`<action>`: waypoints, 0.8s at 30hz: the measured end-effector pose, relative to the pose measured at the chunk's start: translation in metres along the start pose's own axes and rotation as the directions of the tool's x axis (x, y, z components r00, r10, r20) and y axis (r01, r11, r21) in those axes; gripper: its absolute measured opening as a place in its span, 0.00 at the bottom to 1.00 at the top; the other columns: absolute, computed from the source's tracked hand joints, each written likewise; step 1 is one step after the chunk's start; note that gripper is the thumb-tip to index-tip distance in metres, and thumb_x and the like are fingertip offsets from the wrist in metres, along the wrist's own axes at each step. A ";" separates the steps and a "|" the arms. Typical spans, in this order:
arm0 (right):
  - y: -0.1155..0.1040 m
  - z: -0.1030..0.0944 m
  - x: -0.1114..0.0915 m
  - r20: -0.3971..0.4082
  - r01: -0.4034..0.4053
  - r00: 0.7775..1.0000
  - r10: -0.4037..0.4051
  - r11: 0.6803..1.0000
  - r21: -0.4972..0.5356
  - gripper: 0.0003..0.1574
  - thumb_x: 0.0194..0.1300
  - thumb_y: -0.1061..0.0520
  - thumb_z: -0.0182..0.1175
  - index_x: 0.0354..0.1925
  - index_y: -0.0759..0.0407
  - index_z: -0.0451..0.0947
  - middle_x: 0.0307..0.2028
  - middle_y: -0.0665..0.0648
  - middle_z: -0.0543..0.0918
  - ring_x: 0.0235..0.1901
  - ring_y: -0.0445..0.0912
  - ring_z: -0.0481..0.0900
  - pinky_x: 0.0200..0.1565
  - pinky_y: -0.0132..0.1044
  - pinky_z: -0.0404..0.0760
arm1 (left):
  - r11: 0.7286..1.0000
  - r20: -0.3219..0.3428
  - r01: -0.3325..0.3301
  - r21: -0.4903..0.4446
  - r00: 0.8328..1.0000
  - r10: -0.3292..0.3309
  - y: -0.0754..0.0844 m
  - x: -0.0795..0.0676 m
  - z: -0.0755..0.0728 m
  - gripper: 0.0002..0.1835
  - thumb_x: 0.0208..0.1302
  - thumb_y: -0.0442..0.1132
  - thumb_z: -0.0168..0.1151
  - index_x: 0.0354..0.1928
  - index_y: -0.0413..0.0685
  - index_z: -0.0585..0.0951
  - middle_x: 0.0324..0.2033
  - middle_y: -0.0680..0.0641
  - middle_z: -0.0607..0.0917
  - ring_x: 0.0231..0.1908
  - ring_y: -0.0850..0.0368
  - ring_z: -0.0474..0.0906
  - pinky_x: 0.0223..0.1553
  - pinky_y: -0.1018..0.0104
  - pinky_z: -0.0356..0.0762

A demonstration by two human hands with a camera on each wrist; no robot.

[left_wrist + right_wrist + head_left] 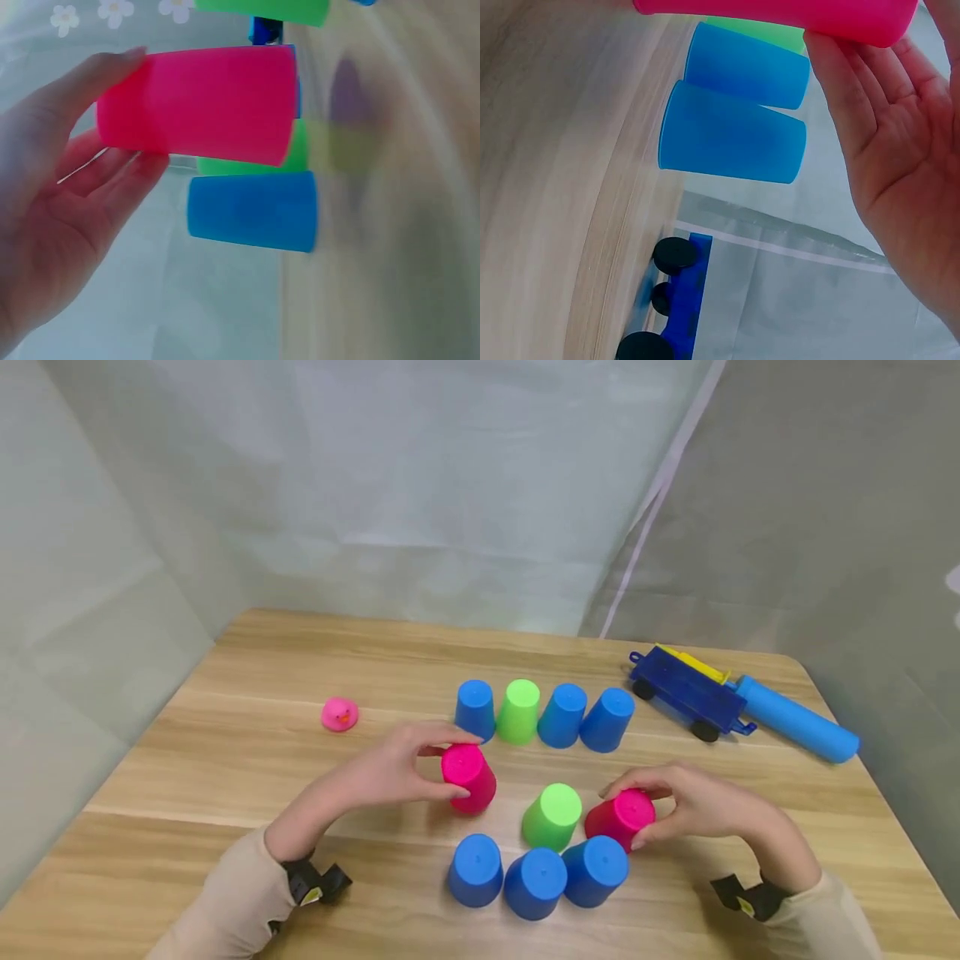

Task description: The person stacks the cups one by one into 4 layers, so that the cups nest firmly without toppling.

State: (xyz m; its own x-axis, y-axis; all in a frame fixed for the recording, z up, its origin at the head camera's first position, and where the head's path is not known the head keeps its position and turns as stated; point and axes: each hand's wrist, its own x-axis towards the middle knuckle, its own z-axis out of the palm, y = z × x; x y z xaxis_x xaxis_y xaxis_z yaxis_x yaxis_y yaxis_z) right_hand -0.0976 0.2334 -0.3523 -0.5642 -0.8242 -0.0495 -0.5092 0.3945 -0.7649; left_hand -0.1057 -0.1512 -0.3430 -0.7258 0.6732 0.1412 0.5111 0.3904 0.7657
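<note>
My left hand grips an upside-down pink cup between thumb and fingers; in the left wrist view this pink cup is held near its narrow base. A second upside-down pink cup is in my right hand, thumb on the near side and fingers on the far side. Between the two pink cups stands a green cup. Nearer to me are three blue cups, the left one a little apart, the middle and right close together.
Behind the hands runs a row of upturned cups: a blue cup, a green cup and two more blue cups. A pink duck toy sits at left. Back right lie a dark blue toy wagon and a blue cylinder.
</note>
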 end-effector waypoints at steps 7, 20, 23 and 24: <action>0.002 0.001 0.000 -0.007 0.030 1.000 -0.030 1.000 0.000 0.30 0.53 0.48 0.68 0.54 0.56 0.75 0.49 0.54 0.81 0.47 0.40 0.78 0.43 0.35 0.81 | 1.000 -0.203 0.001 -0.005 0.979 -0.002 0.019 0.023 -0.020 0.30 0.47 0.36 0.74 0.55 0.42 0.77 0.49 0.46 0.79 0.51 0.53 0.75 0.46 0.58 0.79; 0.002 -0.002 0.000 0.000 0.002 1.000 -0.002 1.000 0.028 0.31 0.53 0.49 0.69 0.53 0.58 0.76 0.48 0.53 0.82 0.46 0.40 0.79 0.42 0.37 0.82 | 0.998 -0.316 0.040 -0.053 0.947 -0.055 0.026 0.071 -0.040 0.30 0.48 0.37 0.74 0.55 0.40 0.76 0.48 0.46 0.79 0.47 0.55 0.76 0.48 0.60 0.79; 0.002 -0.002 0.001 0.002 -0.008 1.000 0.008 0.999 0.043 0.31 0.53 0.50 0.69 0.54 0.58 0.76 0.48 0.53 0.82 0.47 0.40 0.79 0.42 0.37 0.82 | 0.995 -0.313 0.070 -0.065 0.946 -0.087 0.021 0.077 -0.041 0.29 0.49 0.38 0.73 0.55 0.40 0.76 0.49 0.46 0.79 0.47 0.54 0.76 0.50 0.58 0.78; 0.002 -0.002 0.001 0.002 -0.012 1.000 0.012 0.999 0.050 0.31 0.53 0.50 0.69 0.54 0.58 0.76 0.48 0.53 0.82 0.47 0.41 0.78 0.43 0.37 0.82 | 0.995 -0.310 0.076 -0.060 0.946 -0.091 0.020 0.079 -0.042 0.28 0.49 0.38 0.72 0.54 0.41 0.76 0.49 0.46 0.79 0.47 0.54 0.76 0.50 0.58 0.78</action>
State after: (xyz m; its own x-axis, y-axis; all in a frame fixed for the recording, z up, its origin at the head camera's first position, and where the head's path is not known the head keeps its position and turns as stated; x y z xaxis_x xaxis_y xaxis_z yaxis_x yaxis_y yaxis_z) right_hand -0.1004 0.2342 -0.3528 -0.5687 -0.8204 -0.0602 -0.4693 0.3837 -0.7954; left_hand -0.1722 -0.1164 -0.2907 -0.8763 0.4069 0.2580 0.4255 0.4021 0.8107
